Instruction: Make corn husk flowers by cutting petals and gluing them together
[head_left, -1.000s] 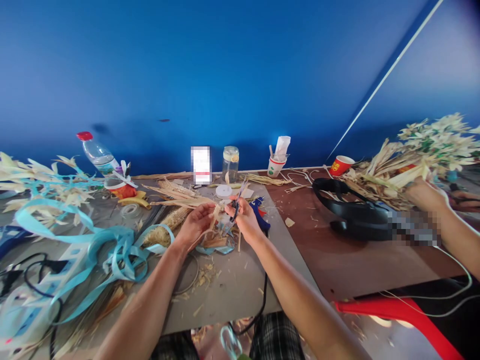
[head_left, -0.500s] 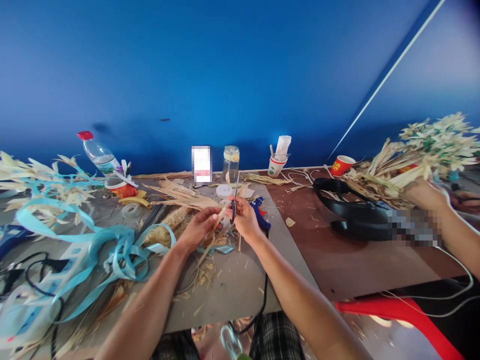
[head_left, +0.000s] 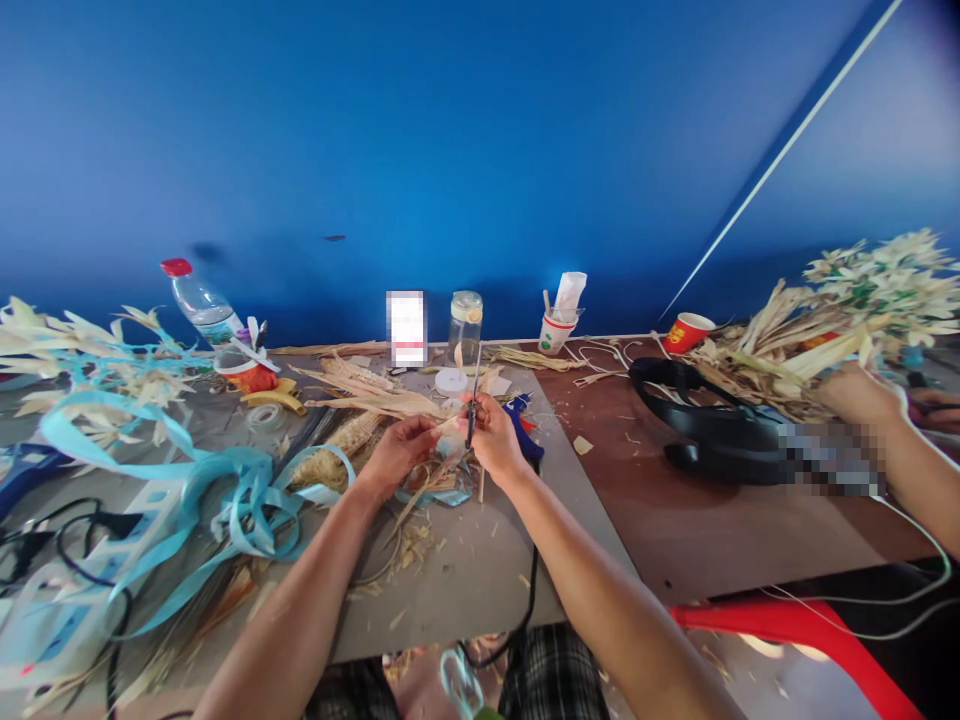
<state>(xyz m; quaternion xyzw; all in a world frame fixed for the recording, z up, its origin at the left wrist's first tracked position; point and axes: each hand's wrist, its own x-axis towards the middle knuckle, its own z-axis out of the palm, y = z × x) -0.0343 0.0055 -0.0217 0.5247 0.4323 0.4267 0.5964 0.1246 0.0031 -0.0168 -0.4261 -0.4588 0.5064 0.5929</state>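
Observation:
My right hand (head_left: pixel 496 438) is closed round a pair of scissors (head_left: pixel 472 392) whose blades stand almost upright. My left hand (head_left: pixel 397 452) pinches a thin strip of dried husk (head_left: pixel 448 426) right beside the blades; the strip trails down toward the table. Both hands hover over the middle of the grey board (head_left: pixel 465 570), above a small heap of husk scraps (head_left: pixel 420 485). A blue glue gun (head_left: pixel 523 428) lies just behind my right hand.
Light blue ribbon (head_left: pixel 225 490) and dried leaves sprawl on the left, with a water bottle (head_left: pixel 201 305). A glass jar (head_left: pixel 465 325), paper cups (head_left: pixel 553 330) and a black holder (head_left: pixel 712 430) stand further back. Another person's hand (head_left: pixel 855 395) holds a husk flower bunch at right.
The scissors swung from a slant to nearly upright. My left hand shifted slightly right along the husk strip, and the strip now hangs lower.

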